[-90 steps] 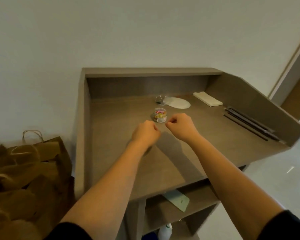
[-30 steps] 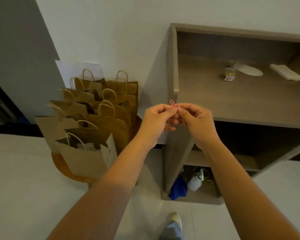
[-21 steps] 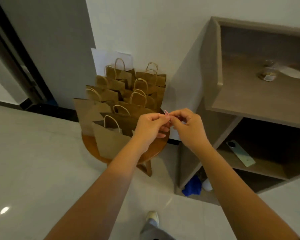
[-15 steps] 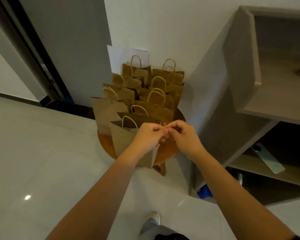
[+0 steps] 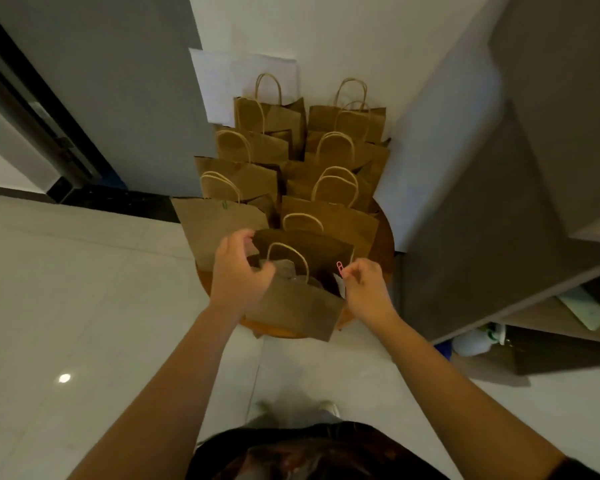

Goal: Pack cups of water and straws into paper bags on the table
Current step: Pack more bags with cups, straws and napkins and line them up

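Observation:
Several brown paper bags with twine handles stand in two rows on a small round wooden table (image 5: 387, 237). The nearest bag (image 5: 295, 306) is open at the top, with something pale and crumpled showing inside. My left hand (image 5: 238, 271) grips the left side of its rim. My right hand (image 5: 364, 287) pinches a pink paper clip (image 5: 340, 266) just above the bag's right rim. No cup or straw is plainly visible.
A grey-brown desk unit (image 5: 499, 202) stands to the right of the table, with a phone (image 5: 584, 308) on its lower shelf and bottles (image 5: 471, 342) beneath. White sheets of paper (image 5: 222, 77) lean on the wall behind the bags. A dark doorway is at left.
I have turned from the desk to the bags. My hands, which held the paper clip together, have parted: the left now grips the nearest bag's rim, the right keeps the clip.

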### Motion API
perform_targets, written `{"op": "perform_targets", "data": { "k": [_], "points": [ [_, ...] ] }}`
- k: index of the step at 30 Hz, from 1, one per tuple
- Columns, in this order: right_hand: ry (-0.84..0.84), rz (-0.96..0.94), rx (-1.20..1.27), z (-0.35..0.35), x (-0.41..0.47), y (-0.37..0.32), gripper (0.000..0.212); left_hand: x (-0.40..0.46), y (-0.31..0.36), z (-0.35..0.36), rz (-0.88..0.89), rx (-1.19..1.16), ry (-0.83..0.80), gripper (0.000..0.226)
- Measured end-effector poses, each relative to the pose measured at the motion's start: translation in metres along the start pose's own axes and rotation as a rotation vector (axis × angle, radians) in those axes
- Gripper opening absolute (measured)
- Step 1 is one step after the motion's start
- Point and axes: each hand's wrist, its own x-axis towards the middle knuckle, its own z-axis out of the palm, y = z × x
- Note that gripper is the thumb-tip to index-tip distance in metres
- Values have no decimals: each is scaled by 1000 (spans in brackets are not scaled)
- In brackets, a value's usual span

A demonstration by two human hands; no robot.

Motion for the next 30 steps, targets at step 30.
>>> {"op": "perform_targets", "data": {
  "k": [30],
  "points": [
    [40, -130, -369, 28, -11, 25, 7, 73, -27, 48, 207, 430, -679, 52]
  ]
}}
